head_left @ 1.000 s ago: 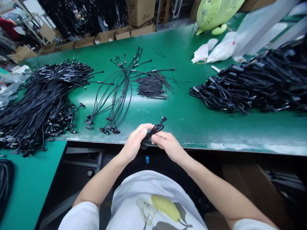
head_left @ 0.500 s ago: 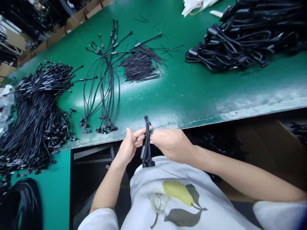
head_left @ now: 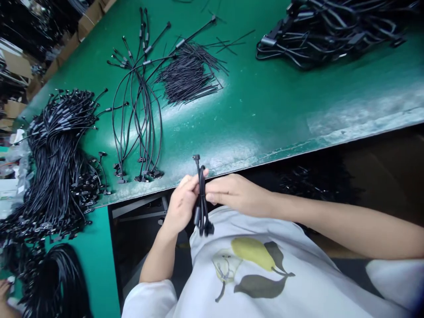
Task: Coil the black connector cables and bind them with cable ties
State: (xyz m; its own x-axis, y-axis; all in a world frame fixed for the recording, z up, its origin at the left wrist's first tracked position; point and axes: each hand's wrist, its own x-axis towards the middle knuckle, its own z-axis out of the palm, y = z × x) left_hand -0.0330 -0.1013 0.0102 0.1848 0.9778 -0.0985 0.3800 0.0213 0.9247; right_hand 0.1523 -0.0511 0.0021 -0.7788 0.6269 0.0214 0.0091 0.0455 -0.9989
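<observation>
A black cable (head_left: 202,187), folded into a narrow bundle, stands lengthwise in front of my shirt at the table edge. Its small angled plug points up and away; a thicker barrel and the other connector hang at the lower end. My left hand (head_left: 181,204) is closed on the bundle from the left, fingers partly behind it. My right hand (head_left: 233,194) is closed against the bundle's right side at mid-length, thumb and fingers pressed together. What sits between those right fingertips is hidden. A dark band seems to cross the bundle there.
On the green table (head_left: 265,101) lie a pile of thin black ties (head_left: 187,77), several loose cables (head_left: 145,119), a large cable heap (head_left: 56,150) and folded cables (head_left: 318,35). A looped cable bundle (head_left: 61,282) and another person's hand (head_left: 4,290) are at lower left.
My left hand has closed more around the bundle, its thumb now lowered toward it. The right thumb now shows beside the cable. The view has shifted slightly.
</observation>
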